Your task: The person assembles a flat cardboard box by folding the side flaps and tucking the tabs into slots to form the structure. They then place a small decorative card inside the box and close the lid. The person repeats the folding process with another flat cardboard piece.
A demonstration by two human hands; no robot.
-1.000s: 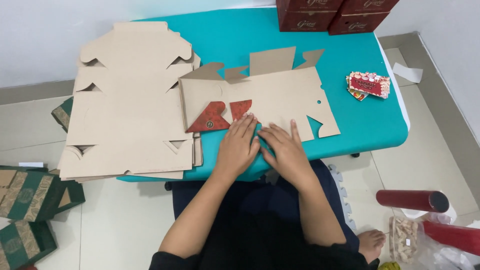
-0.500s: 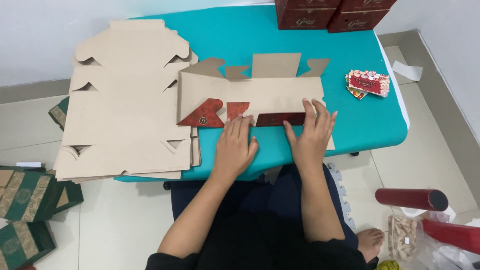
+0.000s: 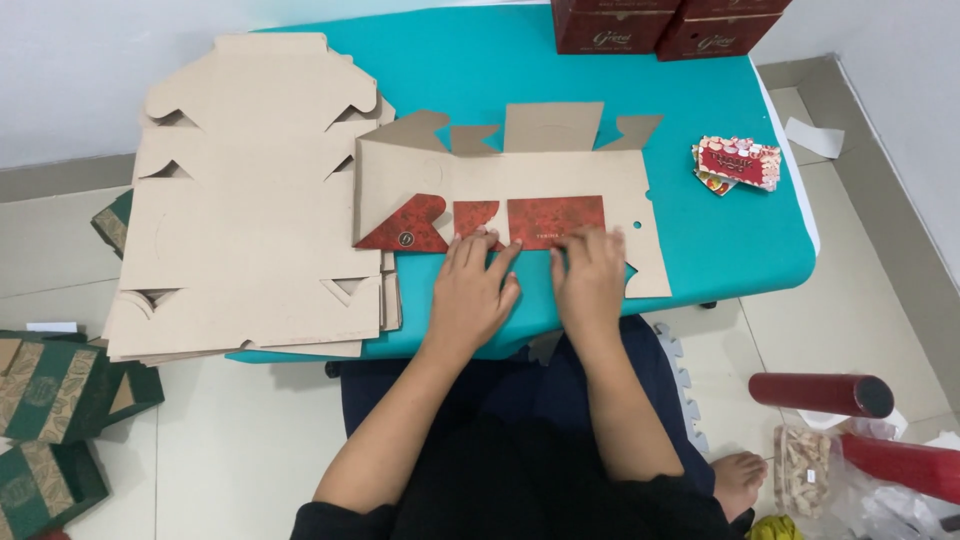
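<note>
A teal table (image 3: 720, 250) stood against a white wall on a pale tiled floor, and you sat at its near edge. The flat cardboard box blank (image 3: 510, 180) lay across the middle of it, plain brown side up, its near flaps (image 3: 555, 222) turned back so their red printed faces showed. Your left hand (image 3: 475, 290) lay flat, fingers spread and gripping nothing, fingertips on the fold just below the red flaps. Your right hand (image 3: 590, 275) lay just beside it, also open, fingers pressing down on the long red flap's lower edge.

To crease well, you did best to keep both palms low and run the fingertips outward along the fold line, so the board bent on its score and not beside it (the heart-shaped flap at the left looked the likeliest to lift).

To your left a stack of larger flat blanks (image 3: 250, 200) touched and partly underlay the blank's left edge, which left little room to slide or turn the piece that way. Two dark red boxes (image 3: 660, 25) sat at the far edge, well apart. Small printed cards (image 3: 738, 163) lay near the right edge. On the floor were green boxes (image 3: 50, 400) to the left and a red tube (image 3: 820, 393) to the right.
</note>
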